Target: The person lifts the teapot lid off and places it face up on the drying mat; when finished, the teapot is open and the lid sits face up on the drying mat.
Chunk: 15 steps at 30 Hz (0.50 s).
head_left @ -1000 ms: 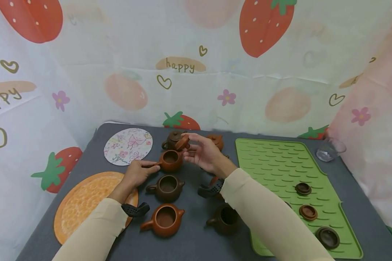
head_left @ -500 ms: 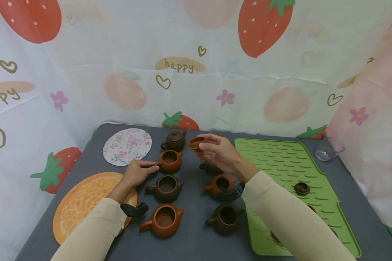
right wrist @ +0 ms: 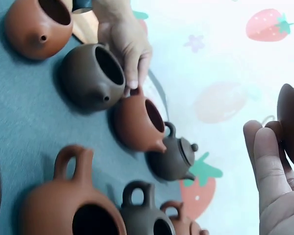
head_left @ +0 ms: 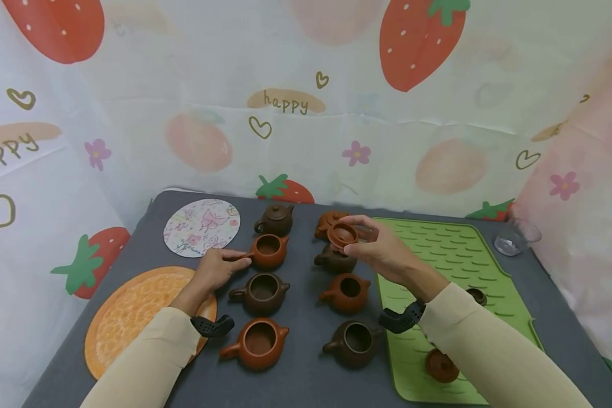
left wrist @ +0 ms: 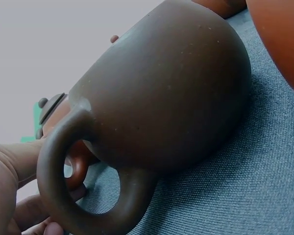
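Two columns: eight teapots (head_left: 356, 347) are standing in ranks of four, four orange and four dark brown; the far pair is wearing lids while the other six are gaping open.
Loose lids: three are showing, one riding in the air and two lying on the green mat (head_left: 403, 362), a dark one (head_left: 476, 296) and a reddish-brown one (head_left: 442, 365), the sleeve cutting across that side.
Round mats: two are lying at the left, one butterfly-printed (head_left: 202, 228), one orange and bread-like (head_left: 137, 317).
Glass: one clear cup (head_left: 515, 238) is sitting beyond the green mat's right edge.
Tabletop: the grey, woven-looking tabletop (head_left: 304, 368) is carrying the lot.
Backdrop: a pale cloth (head_left: 296, 147) is hanging behind and at both sides, showing strawberries, hearts, flowers and the word "happy".
Left hand: this hand (head_left: 216, 273) is pinching the handle of the open orange teapot (head_left: 268, 260), second from the far end.
Right hand: this one (head_left: 386, 251) is pinching the raised orange lid (head_left: 343, 236) by its edge.
Raised lid: it is hovering by the far right pots, tilting, its smooth, round, hollow underside facing the head camera.
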Each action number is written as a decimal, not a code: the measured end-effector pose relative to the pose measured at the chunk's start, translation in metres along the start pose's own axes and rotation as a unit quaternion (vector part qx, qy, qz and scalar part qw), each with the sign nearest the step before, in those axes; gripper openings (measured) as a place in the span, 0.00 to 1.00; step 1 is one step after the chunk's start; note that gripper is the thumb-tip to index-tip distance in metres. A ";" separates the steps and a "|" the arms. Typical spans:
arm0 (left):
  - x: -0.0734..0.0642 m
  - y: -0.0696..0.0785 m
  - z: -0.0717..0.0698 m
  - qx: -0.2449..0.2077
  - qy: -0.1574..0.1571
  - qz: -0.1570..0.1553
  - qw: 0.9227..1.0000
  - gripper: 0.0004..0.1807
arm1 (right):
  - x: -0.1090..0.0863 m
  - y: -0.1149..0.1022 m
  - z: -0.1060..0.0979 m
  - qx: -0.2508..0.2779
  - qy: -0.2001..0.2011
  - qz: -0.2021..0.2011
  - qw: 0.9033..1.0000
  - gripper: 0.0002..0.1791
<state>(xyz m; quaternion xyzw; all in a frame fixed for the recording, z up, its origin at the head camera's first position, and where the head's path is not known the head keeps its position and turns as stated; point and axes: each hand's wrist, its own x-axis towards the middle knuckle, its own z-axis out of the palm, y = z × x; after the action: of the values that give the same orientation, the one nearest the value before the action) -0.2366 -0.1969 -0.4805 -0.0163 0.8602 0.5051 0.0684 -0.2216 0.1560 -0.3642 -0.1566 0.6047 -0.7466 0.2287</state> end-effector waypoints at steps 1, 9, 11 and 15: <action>0.000 0.001 0.000 0.000 0.000 0.002 1.000 0.18 | -0.004 -0.001 -0.003 -0.012 -0.002 -0.002 1.000 0.28; 0.000 0.002 0.001 -0.002 0.000 0.005 1.000 0.19 | -0.029 -0.016 -0.024 -0.061 -0.012 -0.012 0.998 0.28; 0.000 0.001 0.001 0.000 0.000 0.006 1.000 0.19 | -0.035 -0.018 -0.029 -0.070 -0.004 -0.009 0.998 0.28; 0.000 0.000 0.001 0.004 0.000 0.008 1.000 0.19 | -0.043 -0.020 -0.039 -0.084 0.008 -0.005 0.996 0.29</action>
<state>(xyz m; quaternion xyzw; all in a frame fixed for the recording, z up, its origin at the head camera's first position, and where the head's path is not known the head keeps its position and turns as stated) -0.2365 -0.1963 -0.4806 -0.0095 0.8623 0.5021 0.0644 -0.2083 0.2146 -0.3516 -0.1728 0.6662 -0.6955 0.2062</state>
